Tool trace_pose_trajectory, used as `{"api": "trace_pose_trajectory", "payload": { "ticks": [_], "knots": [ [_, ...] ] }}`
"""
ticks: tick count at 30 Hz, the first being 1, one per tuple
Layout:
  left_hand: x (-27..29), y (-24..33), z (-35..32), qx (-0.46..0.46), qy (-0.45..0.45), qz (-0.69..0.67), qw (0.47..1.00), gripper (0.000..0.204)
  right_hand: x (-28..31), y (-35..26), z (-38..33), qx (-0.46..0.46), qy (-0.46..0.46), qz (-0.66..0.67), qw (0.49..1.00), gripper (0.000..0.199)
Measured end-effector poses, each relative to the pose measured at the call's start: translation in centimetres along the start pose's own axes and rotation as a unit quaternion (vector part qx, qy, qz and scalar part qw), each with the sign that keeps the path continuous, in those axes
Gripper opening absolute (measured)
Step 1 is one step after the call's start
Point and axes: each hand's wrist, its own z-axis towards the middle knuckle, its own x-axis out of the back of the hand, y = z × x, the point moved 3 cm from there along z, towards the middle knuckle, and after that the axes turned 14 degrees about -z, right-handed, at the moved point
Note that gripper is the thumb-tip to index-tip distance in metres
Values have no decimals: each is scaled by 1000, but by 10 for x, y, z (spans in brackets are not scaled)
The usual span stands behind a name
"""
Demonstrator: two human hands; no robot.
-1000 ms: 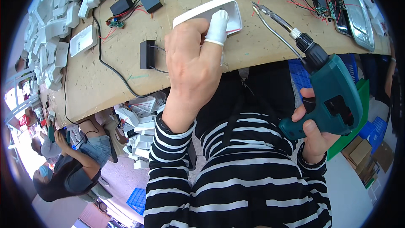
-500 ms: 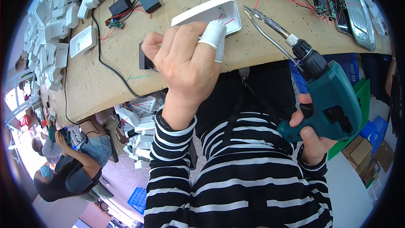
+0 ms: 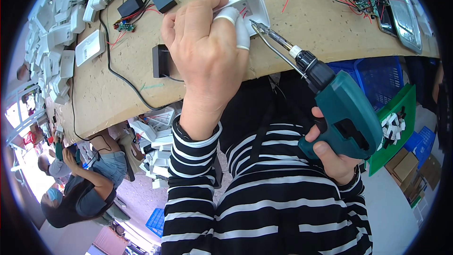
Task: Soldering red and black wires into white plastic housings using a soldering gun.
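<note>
Left hand: your left hand (image 3: 207,52) lies curled over the white plastic housing (image 3: 247,7), fingers pressed down on it to pin it to the worktop (image 3: 108,99); one fingertip wears a white cot.
Right hand: your right hand (image 3: 330,153) is wrapped tight around the grip of the teal power screwdriver (image 3: 342,113), one finger laid along its front.
Housing position: it sits near the worktop's near edge, just beyond your chest, with its open inner side up and thin red wires showing inside.
Tool tip: the long bit (image 3: 271,38) slants up and left to the housing's near right part; a bent metal rod runs beside it.
Hidden: your left hand covers most of the housing's left half; where the bit tip lands is too small to make out.
Hard to read: the small black box (image 3: 160,61) just left of your wrist is partly behind the hand.
Cut off: the grey long casing (image 3: 401,12) at far right bends out of the picture's rim.
Edges: the worktop's front edge passes right under your left wrist and the tool's chuck.
Open room: bare board lies between the black cable (image 3: 118,73) and the housing; the white parts pile (image 3: 52,42) crowds the far left.
Nearby: another person (image 3: 80,193) sits low at left, well apart.
</note>
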Motion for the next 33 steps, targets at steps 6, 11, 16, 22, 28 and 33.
{"api": "trace_pose_trajectory", "payload": {
  "ticks": [6, 11, 16, 22, 28, 33],
  "knots": [
    [-5, 0, 0, -3, 27, -6, 1000, 10, -5, -1, 6, 15, 23, -13, 1000, 57],
    [-7, -1, 0, -9, 32, 1, 999, 9, -5, 0, 12, 25, 28, -15, 999, 59],
    [-9, -1, 0, -8, 37, 3, 999, 9, -6, 2, 17, 35, 56, -15, 998, 61],
    [-10, -2, 0, -11, 43, 2, 999, 9, -8, 5, 23, 45, 62, -24, 997, 61],
    [-9, -2, 0, -14, 45, 2, 999, 9, -9, 2, 27, 27, 66, 3, 997, 60],
    [-9, -1, 0, -10, 44, -5, 999, 8, -9, 2, 28, 2, 79, 7, 997, 57]
  ]
}}
